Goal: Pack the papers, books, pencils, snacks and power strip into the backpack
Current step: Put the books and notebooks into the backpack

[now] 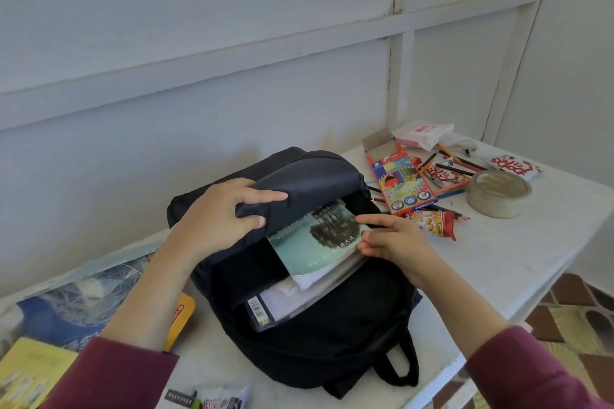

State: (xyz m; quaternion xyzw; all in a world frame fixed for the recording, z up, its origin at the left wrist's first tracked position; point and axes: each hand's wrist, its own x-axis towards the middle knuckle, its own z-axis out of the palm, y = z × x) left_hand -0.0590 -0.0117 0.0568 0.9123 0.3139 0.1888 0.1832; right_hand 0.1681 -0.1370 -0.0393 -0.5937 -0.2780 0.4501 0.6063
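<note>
A black backpack (332,325) lies on the white table (498,259) with its main pocket unzipped. My left hand (219,219) grips the pocket's upper flap and holds it up. Half inside the pocket is a teal book (315,249), lying on top of white papers and another book with a barcode (265,305). My right hand (395,239) touches the teal book's right edge with its fingertips. A coloured-pencil box (403,188), loose pencils (455,164) and snack packets (435,222) lie to the right of the bag.
A roll of tape (498,192) stands at the right. A blue book (76,305), a yellow book (30,372) and an orange-yellow item (181,319) lie at the left. Small packets (212,400) sit at the near edge. The wall is close behind.
</note>
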